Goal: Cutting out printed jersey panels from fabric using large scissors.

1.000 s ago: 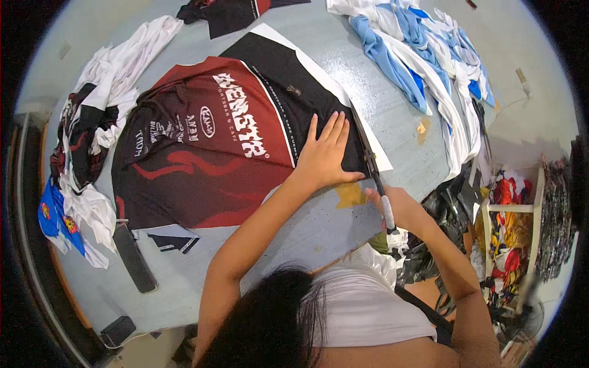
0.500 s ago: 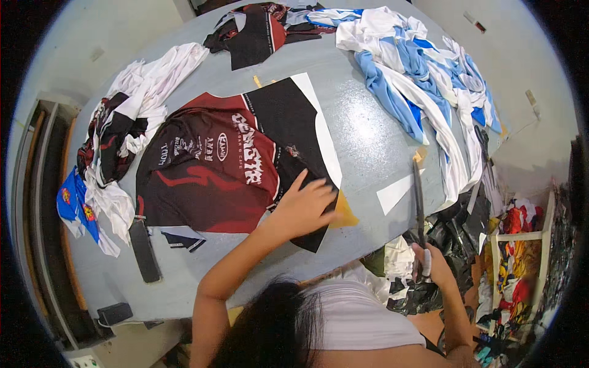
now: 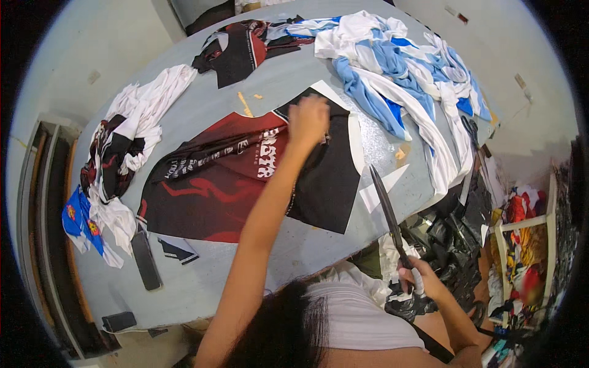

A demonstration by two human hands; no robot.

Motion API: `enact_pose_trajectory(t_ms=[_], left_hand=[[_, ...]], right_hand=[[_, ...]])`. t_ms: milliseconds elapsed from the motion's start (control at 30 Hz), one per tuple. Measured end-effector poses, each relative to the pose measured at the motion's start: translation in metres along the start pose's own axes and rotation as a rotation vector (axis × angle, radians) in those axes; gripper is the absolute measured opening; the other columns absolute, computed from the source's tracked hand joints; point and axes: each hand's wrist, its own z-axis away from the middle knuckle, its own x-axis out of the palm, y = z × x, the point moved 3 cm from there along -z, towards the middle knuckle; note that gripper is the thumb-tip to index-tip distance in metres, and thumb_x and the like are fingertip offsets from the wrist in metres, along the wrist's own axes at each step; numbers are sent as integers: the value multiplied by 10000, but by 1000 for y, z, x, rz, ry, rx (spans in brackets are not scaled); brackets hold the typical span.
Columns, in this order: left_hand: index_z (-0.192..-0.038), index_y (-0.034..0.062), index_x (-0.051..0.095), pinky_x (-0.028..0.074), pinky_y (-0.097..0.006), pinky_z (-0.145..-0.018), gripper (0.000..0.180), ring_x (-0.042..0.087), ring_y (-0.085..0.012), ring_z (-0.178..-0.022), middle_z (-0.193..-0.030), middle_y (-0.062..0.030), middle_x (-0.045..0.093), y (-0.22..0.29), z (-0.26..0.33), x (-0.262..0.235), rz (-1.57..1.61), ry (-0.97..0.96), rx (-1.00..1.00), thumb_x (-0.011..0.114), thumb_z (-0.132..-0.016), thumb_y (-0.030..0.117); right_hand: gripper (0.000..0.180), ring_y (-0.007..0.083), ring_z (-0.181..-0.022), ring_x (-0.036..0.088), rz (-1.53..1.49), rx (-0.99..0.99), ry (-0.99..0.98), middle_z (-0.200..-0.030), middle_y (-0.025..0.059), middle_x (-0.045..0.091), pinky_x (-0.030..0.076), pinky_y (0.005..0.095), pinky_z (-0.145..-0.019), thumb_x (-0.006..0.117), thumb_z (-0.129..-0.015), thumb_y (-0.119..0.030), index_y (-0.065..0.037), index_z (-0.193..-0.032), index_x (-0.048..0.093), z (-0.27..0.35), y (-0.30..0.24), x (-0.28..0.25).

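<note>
A black and dark-red printed jersey panel (image 3: 227, 208) lies on the grey table, wrinkled along its middle. Against its black upper part rests my left hand (image 3: 308, 126), its fingers smeared by motion, so their grip cannot be made out. White edging (image 3: 356, 144) shows along the panel's right border. Low on the right, my right hand (image 3: 423, 279) is closed round the handle of long dark shears (image 3: 388, 211). Their blades point up and away, over the table's near edge, beside a white triangular scrap (image 3: 392, 184).
White and blue garments (image 3: 392, 67) are heaped at the back right, with black and red pieces (image 3: 236, 55) at the back. White cloth (image 3: 153, 98) lies along the left. A dark block (image 3: 146, 260) sits near the panel. Black plastic (image 3: 442, 239) and a shelf of cloth (image 3: 521, 227) stand right.
My left hand has moved up and away across the panel, and the panel has shifted and turned with its right edge farther right. The shears have swung leftward and tilted.
</note>
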Motion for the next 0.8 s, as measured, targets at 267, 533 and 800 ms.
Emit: enact_pose_trajectory(t_ms=[267,533,800], left_hand=[[-1387,220,347,32,-761,-916,636,120,-458,-1340,-1481,-153,190,-118,83,-116,-523,-315,-964,259,-888,603],[-1334,327,418,25,-717,-970,505,267,-346,-1316,-1411,-50,366,-242,64,-150,-673,-303,-703,271,-907,555],[-1150,37,525,247,-641,-932,387,426,-360,-1128,-1241,-135,493,-147,16,-87,-760,81,27,504,-853,284]], right_hand=[[303,186,-454,509,-819,76,352,-528,55,459,414,295,-431,555,-892,-340,-73,-778,471,21,103,37],[270,113,-478,517,-102,-55,284,-557,29,515,402,262,-427,616,-860,-280,-44,-839,487,18,52,21],[228,134,-469,534,-496,-3,231,-610,38,539,422,265,-421,578,-894,-235,-24,-934,503,1,81,46]])
